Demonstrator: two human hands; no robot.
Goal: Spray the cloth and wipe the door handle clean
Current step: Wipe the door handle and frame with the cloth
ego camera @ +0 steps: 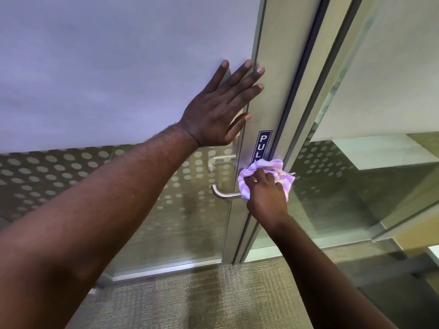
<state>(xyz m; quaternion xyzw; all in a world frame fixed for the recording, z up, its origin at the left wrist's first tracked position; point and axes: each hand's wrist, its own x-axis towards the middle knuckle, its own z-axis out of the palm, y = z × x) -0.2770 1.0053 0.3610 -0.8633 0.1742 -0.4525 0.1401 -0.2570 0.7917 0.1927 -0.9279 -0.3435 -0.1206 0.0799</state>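
Observation:
A steel lever door handle (pixel 222 194) sticks out to the left from the metal stile of a glass door (pixel 266 110). My right hand (pixel 266 195) grips a bunched pink-and-white cloth (pixel 273 168) and presses it on the stile at the handle's base, covering the inner end of the lever and the bottom of a blue PULL sticker (pixel 263 144). My left hand (pixel 225 103) lies flat with fingers spread on the frosted pane and the stile above the handle. No spray bottle is in view.
The door's lower glass carries a pattern of white dots (pixel 71 169). A second handle (pixel 219 160) shows through the glass on the far side. A fixed glass panel (pixel 368 174) stands to the right. Grey-green carpet (pixel 202 300) covers the floor.

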